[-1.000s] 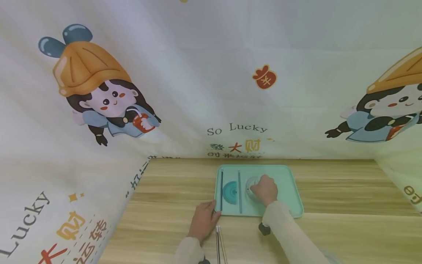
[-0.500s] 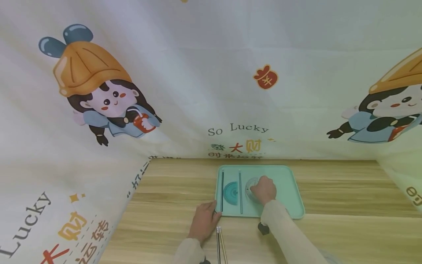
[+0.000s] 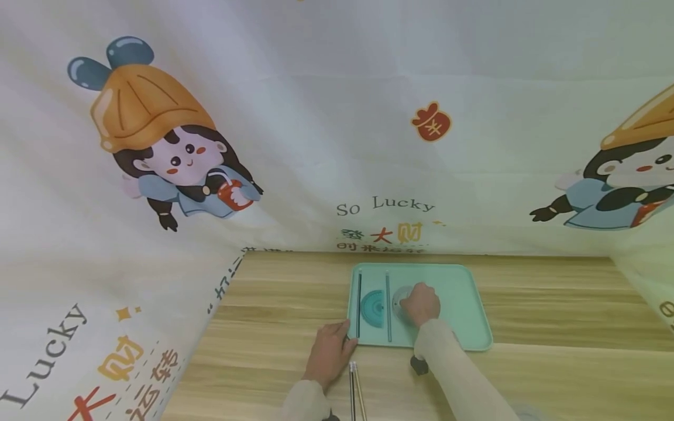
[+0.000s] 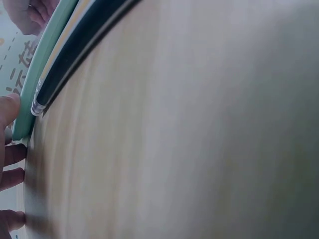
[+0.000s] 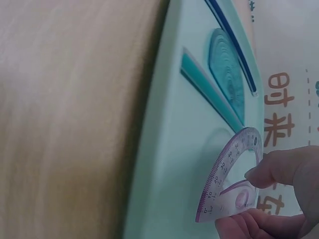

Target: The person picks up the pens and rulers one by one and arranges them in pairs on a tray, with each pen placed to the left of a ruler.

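My right hand pinches a clear protractor with purple markings between thumb and fingers. It is over the middle of the mint-green tray, its arc towards the left; in the right wrist view it looks tilted. Left of it in the tray lie a teal pencil, a teal protractor and a dark pencil along the left side. My left hand rests at the tray's near left corner. Its thumb touches the rim, and its other fingers reach down beside the corner.
Two more pencils, one black and one yellowish, lie on the wooden table in front of the tray. A printed cloth hangs behind the table and at its sides.
My right hand has shifted slightly left over the tray with the clear protractor. My left hand stays at the corner. The whole head view has drifted a little.
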A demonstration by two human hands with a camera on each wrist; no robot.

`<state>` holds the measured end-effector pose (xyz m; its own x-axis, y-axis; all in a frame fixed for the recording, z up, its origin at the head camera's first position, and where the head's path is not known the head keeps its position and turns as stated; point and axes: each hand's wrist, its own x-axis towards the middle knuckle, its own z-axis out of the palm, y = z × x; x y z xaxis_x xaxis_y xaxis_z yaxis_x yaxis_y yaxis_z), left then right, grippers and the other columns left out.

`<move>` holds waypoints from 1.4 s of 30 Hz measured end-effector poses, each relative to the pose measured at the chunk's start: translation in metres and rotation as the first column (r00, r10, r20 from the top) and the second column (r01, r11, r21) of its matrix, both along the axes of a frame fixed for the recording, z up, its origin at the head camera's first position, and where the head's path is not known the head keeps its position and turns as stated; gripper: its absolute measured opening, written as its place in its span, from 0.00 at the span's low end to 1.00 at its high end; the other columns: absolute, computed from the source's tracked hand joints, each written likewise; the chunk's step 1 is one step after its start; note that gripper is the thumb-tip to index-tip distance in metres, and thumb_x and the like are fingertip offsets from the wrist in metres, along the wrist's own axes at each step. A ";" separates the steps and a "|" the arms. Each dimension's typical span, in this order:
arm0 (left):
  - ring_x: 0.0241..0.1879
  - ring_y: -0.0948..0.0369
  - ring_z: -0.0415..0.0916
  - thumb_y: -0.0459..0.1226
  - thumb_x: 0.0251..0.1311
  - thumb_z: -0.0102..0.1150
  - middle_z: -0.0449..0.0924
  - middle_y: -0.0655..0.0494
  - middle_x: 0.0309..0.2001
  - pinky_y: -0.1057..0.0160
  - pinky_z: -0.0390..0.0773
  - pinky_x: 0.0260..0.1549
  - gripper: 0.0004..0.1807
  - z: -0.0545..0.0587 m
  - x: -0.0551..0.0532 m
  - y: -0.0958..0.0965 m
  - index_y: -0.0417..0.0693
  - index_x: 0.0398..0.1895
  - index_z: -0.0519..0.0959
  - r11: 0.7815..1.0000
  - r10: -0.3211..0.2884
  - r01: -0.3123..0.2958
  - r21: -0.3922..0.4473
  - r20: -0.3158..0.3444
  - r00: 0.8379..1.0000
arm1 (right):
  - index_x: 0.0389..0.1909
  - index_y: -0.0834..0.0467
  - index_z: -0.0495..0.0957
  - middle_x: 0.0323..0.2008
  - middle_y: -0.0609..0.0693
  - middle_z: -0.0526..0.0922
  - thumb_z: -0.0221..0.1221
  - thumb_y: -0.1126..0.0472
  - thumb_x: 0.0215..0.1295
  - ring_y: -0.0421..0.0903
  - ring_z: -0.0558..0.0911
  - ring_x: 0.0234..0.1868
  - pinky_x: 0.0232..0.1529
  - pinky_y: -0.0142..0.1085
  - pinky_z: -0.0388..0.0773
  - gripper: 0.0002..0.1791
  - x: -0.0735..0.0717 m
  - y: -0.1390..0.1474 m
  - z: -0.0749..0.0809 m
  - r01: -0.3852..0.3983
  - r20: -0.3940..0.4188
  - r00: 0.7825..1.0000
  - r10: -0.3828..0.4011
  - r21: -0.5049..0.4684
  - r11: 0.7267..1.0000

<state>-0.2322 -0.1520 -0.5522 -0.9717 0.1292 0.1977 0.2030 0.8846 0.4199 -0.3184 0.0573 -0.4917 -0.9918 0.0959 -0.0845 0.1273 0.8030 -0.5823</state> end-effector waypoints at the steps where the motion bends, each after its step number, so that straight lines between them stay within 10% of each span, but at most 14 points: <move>1: 0.58 0.50 0.73 0.46 0.65 0.53 0.77 0.44 0.57 0.48 0.65 0.65 0.27 0.000 0.000 0.000 0.39 0.61 0.72 1.000 0.000 0.000 -0.001 0.003 1.000 | 0.16 0.62 0.72 0.13 0.50 0.71 0.62 0.62 0.53 0.43 0.69 0.16 0.15 0.32 0.66 0.12 0.000 0.000 -0.002 0.001 -0.002 1.000 -0.001 0.003 1.000; 42: 0.56 0.50 0.74 0.45 0.64 0.54 0.79 0.44 0.54 0.50 0.66 0.64 0.26 0.001 0.003 0.001 0.39 0.60 0.73 1.000 -0.005 0.003 -0.025 -0.062 0.998 | 0.28 0.70 0.78 0.18 0.56 0.79 0.58 0.64 0.56 0.45 0.73 0.18 0.16 0.34 0.70 0.10 -0.002 -0.003 -0.019 0.011 0.033 0.999 -0.012 0.015 1.000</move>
<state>-0.2293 -0.1513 -0.5516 -0.9571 0.1384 0.2547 0.2316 0.8937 0.3843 -0.3205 0.0544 -0.5107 -0.9873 0.1087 -0.1160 0.1556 0.8101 -0.5653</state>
